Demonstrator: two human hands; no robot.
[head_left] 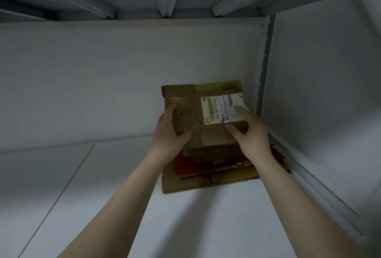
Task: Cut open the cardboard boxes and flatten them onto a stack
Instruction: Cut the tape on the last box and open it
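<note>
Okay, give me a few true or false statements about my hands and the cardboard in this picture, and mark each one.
1. Both the left hand and the right hand hold the flattened cardboard box. True.
2. The white shipping label is on the box's left half. False: it is on the right half, under the right hand's fingertips.
3. A red sheet lies in the stack beneath the box. True.
4. The stack sits out in the open, far from any wall. False: it lies in the corner where the white walls meet.
5. The right hand grips a knife. False: no knife is in view; it holds only the box.
</note>
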